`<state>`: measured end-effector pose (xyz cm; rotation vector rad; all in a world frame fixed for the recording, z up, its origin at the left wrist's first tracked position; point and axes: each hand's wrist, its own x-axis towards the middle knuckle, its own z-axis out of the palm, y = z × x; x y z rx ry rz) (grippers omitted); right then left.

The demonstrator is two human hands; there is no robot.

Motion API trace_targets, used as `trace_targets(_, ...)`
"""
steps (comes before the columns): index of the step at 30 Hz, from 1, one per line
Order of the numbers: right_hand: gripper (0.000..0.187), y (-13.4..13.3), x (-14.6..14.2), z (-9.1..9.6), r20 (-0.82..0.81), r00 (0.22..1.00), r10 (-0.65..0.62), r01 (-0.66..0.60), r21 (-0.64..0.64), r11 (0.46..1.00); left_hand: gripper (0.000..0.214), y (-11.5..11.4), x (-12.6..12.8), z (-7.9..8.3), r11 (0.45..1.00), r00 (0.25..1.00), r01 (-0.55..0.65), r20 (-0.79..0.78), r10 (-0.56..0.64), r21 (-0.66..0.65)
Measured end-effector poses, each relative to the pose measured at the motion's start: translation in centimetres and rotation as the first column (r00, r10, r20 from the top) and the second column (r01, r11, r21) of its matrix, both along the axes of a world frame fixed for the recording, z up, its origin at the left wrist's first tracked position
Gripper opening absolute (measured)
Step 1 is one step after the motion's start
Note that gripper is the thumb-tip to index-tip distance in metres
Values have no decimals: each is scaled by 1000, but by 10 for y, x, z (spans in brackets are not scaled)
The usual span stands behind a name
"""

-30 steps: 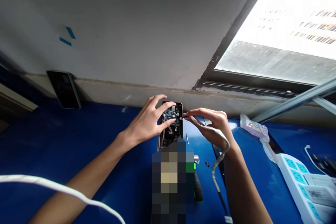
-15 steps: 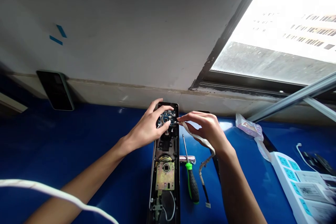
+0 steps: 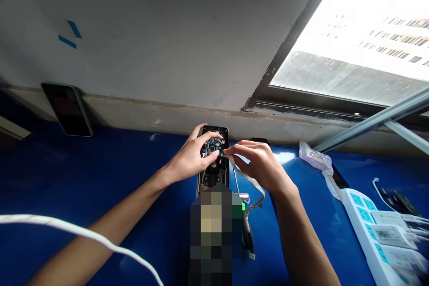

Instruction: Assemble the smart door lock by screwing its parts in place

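Note:
A long black device [image 3: 217, 170] lies opened on the blue table [image 3: 110, 174], its blue circuit board showing at the far end. My left hand [image 3: 192, 157] rests on that end, with fingers curled round the edge and fingertips on the board. My right hand [image 3: 258, 163] pinches the end of a flat grey ribbon cable [image 3: 250, 182] against the board's right side. The cable trails back toward me beside my forearm. The device's lower half is blurred out.
A green-handled screwdriver [image 3: 246, 228] lies right of the device. A dark phone [image 3: 67, 109] leans on the wall at left. At right are a plastic packet [image 3: 315, 161] and a white power strip [image 3: 378, 228]. A white cord [image 3: 83, 237] crosses the near left corner.
My right hand has moved left, bringing the cable's end from beside the device onto the board. My left hand has stayed on the device's far end. The view shifted slightly.

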<state>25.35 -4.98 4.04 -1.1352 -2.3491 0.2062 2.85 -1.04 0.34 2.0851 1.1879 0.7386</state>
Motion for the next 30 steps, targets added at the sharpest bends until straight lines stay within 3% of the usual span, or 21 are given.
trace_targets(8, 21, -1, -1, -1, 59, 998, 12, -15, 62, 998, 43, 1, -2, 0, 1000, 1000, 18, 7, -18, 7)
trace_targets(30, 20, -3, -5, 0, 82, 996, -19, 14, 69, 997, 38, 2, 2, -3, 998, 998, 15, 54, -19, 59)
